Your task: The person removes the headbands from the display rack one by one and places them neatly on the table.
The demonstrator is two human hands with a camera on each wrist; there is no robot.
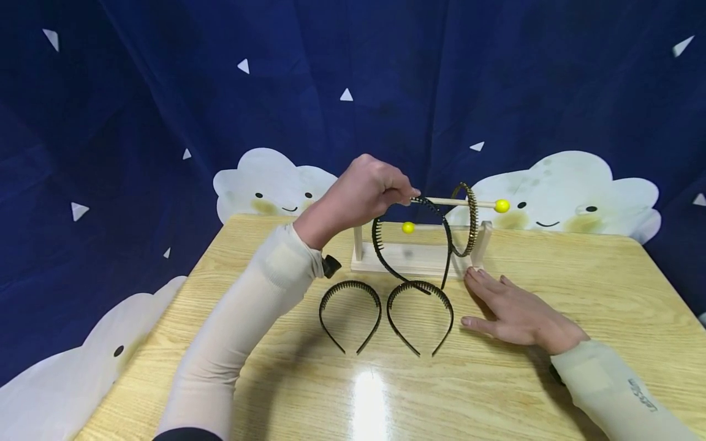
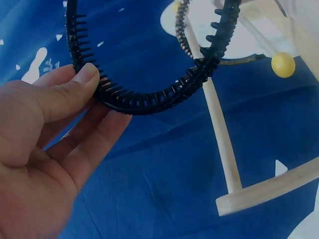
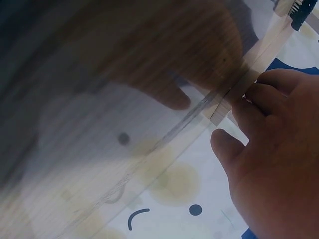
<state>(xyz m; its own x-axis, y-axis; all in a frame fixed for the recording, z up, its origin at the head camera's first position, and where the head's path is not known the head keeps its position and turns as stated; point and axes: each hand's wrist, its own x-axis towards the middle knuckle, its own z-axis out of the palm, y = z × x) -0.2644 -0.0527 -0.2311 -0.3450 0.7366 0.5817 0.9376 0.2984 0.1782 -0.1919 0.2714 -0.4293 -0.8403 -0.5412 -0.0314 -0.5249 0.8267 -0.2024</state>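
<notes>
My left hand (image 1: 371, 190) pinches a black toothed headband (image 1: 448, 245) near its top, between thumb and fingers. In the left wrist view, the headband (image 2: 154, 104) curves beside the wooden rod of the rack (image 2: 222, 134). The headband hangs at the upper rod of a pale wooden rack (image 1: 408, 260); whether it bears on the rod cannot be told. A brown-gold toothed headband (image 1: 472, 220) hangs farther right on that rod. My right hand (image 1: 513, 312) lies with extended fingers on the table, fingertips at the right end of the rack's base (image 3: 219, 112).
Two more black headbands, a left one (image 1: 350, 284) and a right one (image 1: 420, 285), lie on the wooden table (image 1: 298, 392) before the rack. Yellow balls cap the upper rod (image 1: 502, 206) and the lower rod (image 1: 408, 228). A dark blue curtain (image 1: 386, 73) hangs behind.
</notes>
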